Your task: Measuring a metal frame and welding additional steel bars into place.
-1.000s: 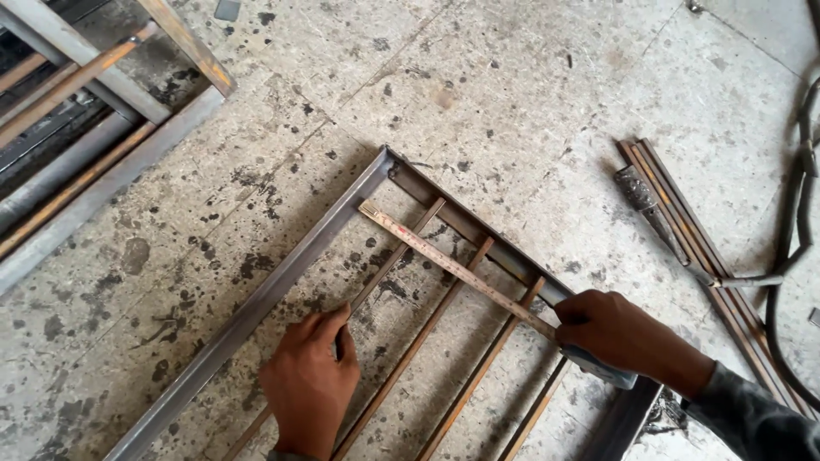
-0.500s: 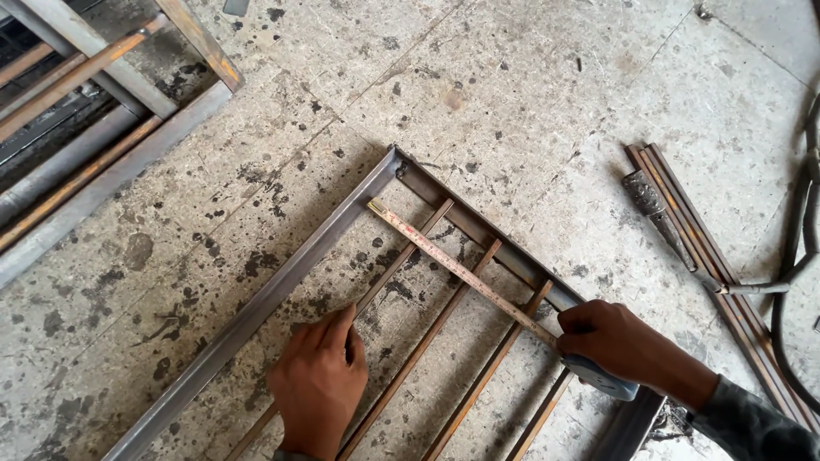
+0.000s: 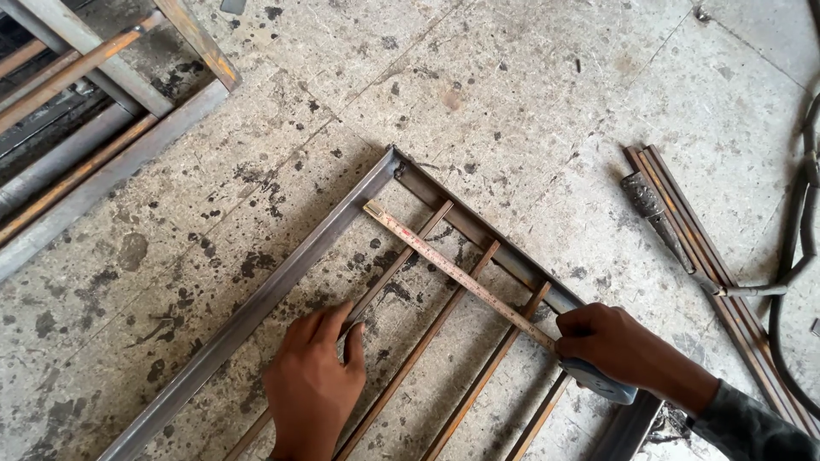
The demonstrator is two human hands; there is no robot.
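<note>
stained, speckled concrete floor (image 3: pixel 530 94) in flat daylight.

The steel frame (image 3: pixel 256 307) looks dull grey and smooth. Its thin bars (image 3: pixel 418 354) are rusty. The concrete floor (image 3: pixel 512 94) is rough and stained.

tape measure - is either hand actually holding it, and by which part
Yes. The right hand grips the tape measure by its case, blade drawn out across the bars. The left hand holds nothing; it presses on a thin bar.

Left hand (image 3: pixel 313 384) palm down, fingers together pointing forward, right hand (image 3: pixel 611 341) well to its right, curled closed, dark sleeve at wrist
</note>
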